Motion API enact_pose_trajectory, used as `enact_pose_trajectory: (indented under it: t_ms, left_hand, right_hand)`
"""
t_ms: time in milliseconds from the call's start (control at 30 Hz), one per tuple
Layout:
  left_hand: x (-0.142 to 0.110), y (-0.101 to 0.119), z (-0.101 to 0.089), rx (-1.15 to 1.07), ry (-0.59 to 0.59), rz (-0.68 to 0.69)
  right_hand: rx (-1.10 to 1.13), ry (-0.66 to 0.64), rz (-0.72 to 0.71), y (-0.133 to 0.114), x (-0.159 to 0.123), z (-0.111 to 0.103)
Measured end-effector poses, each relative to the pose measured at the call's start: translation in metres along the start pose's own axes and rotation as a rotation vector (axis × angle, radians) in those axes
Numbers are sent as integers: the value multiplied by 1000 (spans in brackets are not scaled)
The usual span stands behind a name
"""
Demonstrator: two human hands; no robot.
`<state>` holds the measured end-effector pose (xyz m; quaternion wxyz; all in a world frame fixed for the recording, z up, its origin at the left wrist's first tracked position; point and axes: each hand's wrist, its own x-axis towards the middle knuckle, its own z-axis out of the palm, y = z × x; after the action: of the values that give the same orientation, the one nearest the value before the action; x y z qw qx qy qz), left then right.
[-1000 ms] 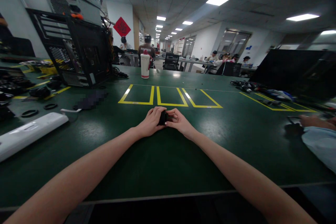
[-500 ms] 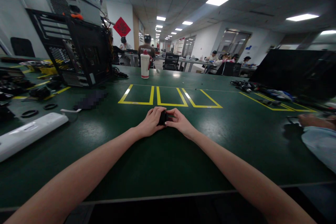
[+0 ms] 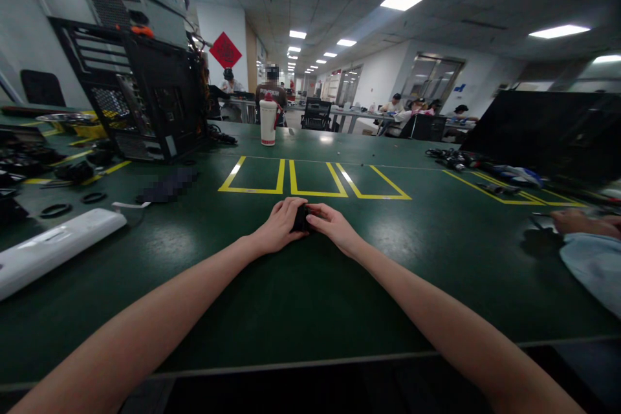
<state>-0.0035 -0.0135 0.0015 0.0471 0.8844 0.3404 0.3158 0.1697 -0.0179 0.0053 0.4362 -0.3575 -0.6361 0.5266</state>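
Observation:
A small black object sits between my two hands over the green table; its exact kind is too dark and small to make out. My left hand is closed around its left side, fingers over the top. From the right, my right hand touches it with thumb and fingertips. Much of the object is hidden by the fingers. Just beyond the hands, yellow tape outlines mark the tabletop.
At left stand a black computer case and a white power strip. A white cup is at the far edge. Cables and a dark monitor are on the right, near another person's sleeve.
My right thumb has shifted up against the black object, and the right fingers have drawn closer together. My left hand has stayed in place.

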Motion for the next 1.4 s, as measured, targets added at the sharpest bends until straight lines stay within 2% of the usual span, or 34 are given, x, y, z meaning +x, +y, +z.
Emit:
enact_pose_trajectory:
  t_ms: [200,533,800,1100,1200,1400]
  left_hand:
    - [-1,1,-2,-17,-6,4]
    - [0,2,-2,-15,-4,-3]
    - [-1,1,-2,-24,-11,-10]
    - [0,1,-2,-8,-3,-3]
    - [0,1,-1,-9,-10,-7]
    - [-1,1,-3,-14,-20,-12]
  right_hand:
    - [52,-67,-54,-2,-3,1]
    - [6,28,-14,0,-1,2]
    - [53,-69,-40,-4,-5,0]
    - [7,16,-20,3,0,0]
    - [19,0,-6,3,1,-1]
    - [56,-49,-64,2,-2,0]
